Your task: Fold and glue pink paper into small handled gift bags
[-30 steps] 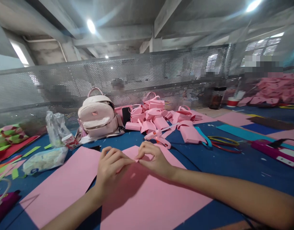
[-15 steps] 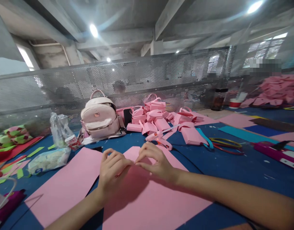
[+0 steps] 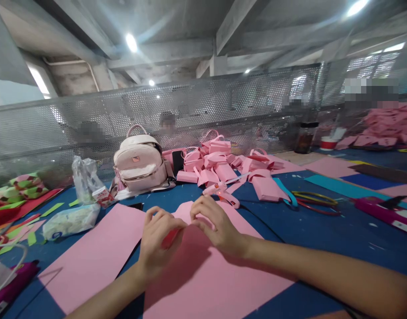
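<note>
Pink foam sheet flat on blue bench, far edge under both hands. Left hand fingers curled on small red piece; right hand fingers pinching sheet edge.

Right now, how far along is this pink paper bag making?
Done: a heap of finished pink paper bags with handles sits behind the glue gun. In hand: the left hand and right hand meet over the pink sheet, the left holding a small red piece. Left: that sheet lies flat and unfolded, as does a second pink sheet beside it.
</note>
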Demonstrator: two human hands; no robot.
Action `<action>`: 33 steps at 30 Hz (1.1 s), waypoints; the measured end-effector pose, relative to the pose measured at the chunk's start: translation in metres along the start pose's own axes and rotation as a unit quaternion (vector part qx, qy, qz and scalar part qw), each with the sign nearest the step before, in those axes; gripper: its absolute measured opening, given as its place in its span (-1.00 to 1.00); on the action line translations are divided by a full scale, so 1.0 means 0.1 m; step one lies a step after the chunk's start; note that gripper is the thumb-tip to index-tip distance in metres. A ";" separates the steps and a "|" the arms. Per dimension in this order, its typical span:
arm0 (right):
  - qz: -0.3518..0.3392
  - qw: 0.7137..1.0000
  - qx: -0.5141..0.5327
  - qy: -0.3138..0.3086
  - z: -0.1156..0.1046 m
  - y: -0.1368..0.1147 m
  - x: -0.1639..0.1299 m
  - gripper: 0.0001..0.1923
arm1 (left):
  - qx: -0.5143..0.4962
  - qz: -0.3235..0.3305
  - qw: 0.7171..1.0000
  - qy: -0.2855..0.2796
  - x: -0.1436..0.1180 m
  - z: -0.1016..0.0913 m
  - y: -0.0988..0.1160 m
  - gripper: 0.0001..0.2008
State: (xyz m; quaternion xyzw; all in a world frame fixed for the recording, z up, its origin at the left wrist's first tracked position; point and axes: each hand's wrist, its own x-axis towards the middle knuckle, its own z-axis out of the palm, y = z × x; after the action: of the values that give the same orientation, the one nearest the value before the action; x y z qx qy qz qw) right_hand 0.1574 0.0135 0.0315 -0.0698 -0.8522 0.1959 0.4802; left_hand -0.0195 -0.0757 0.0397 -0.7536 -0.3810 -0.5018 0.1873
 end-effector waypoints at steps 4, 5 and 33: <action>-0.002 1.000 -0.002 0.017 0.01 -0.02 -0.03 -0.80 | 0.002 0.006 1.000 0.004 -0.01 -0.01 -0.01 -0.81; -0.003 1.000 -0.001 0.019 0.01 -0.02 -0.03 -0.81 | 0.003 0.008 1.000 0.005 -0.01 -0.01 -0.01 -0.81; 0.005 0.997 0.066 0.044 0.04 -0.01 0.01 -0.88 | -0.016 0.011 1.000 0.005 -0.05 0.01 -0.07 -0.78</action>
State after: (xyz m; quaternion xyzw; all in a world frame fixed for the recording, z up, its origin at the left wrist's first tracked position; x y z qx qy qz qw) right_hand 0.1537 0.0121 0.0304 -0.0504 -0.8152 0.2509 0.5195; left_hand -0.0256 -0.0728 0.0341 -0.7583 -0.3637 -0.5093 0.1824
